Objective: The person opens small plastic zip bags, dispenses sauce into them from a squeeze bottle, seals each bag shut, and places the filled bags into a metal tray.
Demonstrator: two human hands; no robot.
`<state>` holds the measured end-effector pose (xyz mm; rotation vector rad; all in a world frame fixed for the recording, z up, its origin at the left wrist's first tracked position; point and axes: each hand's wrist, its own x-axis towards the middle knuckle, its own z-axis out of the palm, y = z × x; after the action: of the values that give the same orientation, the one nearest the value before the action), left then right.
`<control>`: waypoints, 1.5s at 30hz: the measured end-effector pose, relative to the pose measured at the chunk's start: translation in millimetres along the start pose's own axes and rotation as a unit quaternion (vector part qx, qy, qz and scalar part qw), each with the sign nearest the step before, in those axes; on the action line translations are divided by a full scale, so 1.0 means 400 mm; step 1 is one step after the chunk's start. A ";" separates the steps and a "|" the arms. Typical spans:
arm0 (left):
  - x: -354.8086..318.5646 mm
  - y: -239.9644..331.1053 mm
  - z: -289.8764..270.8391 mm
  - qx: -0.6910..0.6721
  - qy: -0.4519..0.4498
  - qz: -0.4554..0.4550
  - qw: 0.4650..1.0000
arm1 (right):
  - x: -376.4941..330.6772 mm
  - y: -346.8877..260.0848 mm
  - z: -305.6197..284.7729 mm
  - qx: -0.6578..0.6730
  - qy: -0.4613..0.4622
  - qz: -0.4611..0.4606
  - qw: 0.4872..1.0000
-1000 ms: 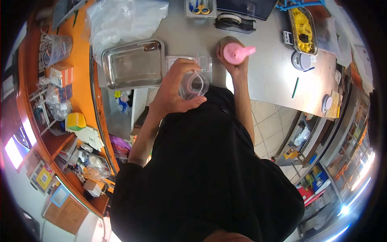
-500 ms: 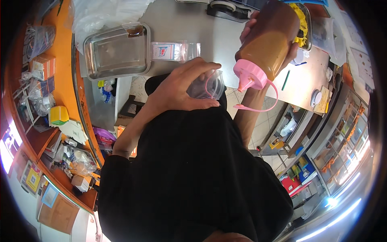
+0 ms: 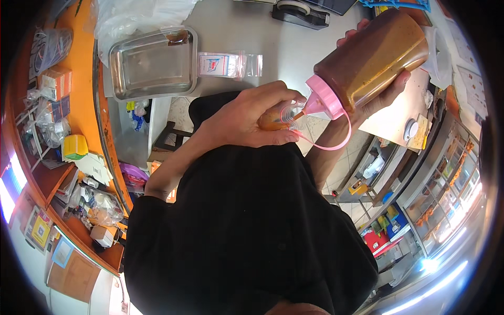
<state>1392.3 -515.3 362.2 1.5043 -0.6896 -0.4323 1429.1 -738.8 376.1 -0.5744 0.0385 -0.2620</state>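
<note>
My left hand (image 3: 239, 113) is curled round a small clear plastic bag (image 3: 274, 118) and keeps its mouth spread. Brown sauce shows inside the bag. A large squeeze bottle (image 3: 375, 58) of brown sauce lies tilted in my right hand (image 3: 387, 98), whose fingers wrap its far and near sides. Its pink nozzle cap (image 3: 324, 98) points left, with the tip at the bag's mouth. From the cap a pink strap loops down, its end close to my left thumb. Both hands are above my lap, at the table's near edge.
A steel tray (image 3: 193, 63) stands on the grey table (image 3: 239, 26) at the left. Beside it lie small zip bags (image 3: 221, 64). A black tape dispenser (image 3: 300, 17) is at the back, and white plastic bags (image 3: 136, 18) are heaped far left. Orange shelving (image 3: 84, 102) runs along the left.
My right hand has tipped the bottle flatter, bringing its nozzle to the bag's mouth. Brown sauce now shows in the bag, which looked clear before. My left hand has moved slightly right.
</note>
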 end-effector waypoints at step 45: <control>0.028 -0.018 -0.003 -0.036 0.064 0.083 0.994 | -0.023 0.017 0.048 -0.094 0.188 0.044 0.977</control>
<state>1402.6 -522.2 356.8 1.3825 -0.6837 -0.2292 1423.9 -720.7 388.4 -0.7038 0.4579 -0.2801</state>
